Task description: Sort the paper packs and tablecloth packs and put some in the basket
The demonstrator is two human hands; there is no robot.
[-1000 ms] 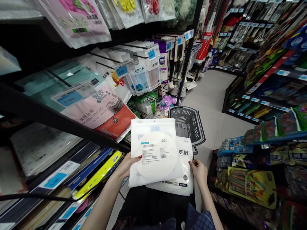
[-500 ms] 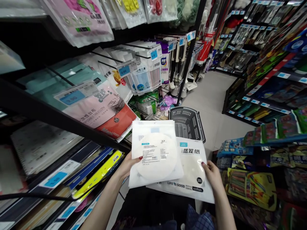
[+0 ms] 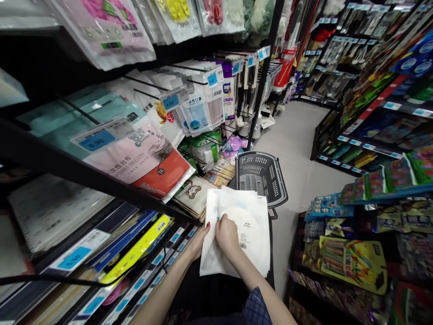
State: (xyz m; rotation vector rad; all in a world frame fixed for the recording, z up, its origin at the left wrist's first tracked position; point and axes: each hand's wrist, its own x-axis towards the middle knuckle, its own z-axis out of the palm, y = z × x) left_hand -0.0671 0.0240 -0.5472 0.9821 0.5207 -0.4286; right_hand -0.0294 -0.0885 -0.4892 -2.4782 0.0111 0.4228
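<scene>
Clearly, the black shelving [image 3: 101, 178] on the left takes up most of what I see, slanting away along the aisle. Its goods hang from long hooks, probably so that their printed fronts face whoever walks past. Across the way stands another shelving unit [image 3: 376, 100], lower goods spilling toward the aisle.

Between them the grey basket [image 3: 280, 180] waits just beyond the person's lap, near enough, I'd judge, to be within easy reach. Closest to the left arm's side hangs the pink and red tablecloth packet [image 3: 145, 164], tilted on its hook.

Right over the lap, short of the basket, are the white packets [image 3: 255, 243], overlapping in a loose pile. They look thin and floppy, which likely explains the two-handed hold. The left hand [image 3: 198, 246] clasps the pile's left edge, thumb on the margin, remaining fingers mostly hidden beneath, seemingly propping it flat. The right hand [image 3: 228, 234] lies across the top, fingers curled tight; it appears to pinch the film there, though the knuckles hide exactly how much.

Smallest of all, a barcode [image 3: 243, 245] shows beside the right wrist.
</scene>
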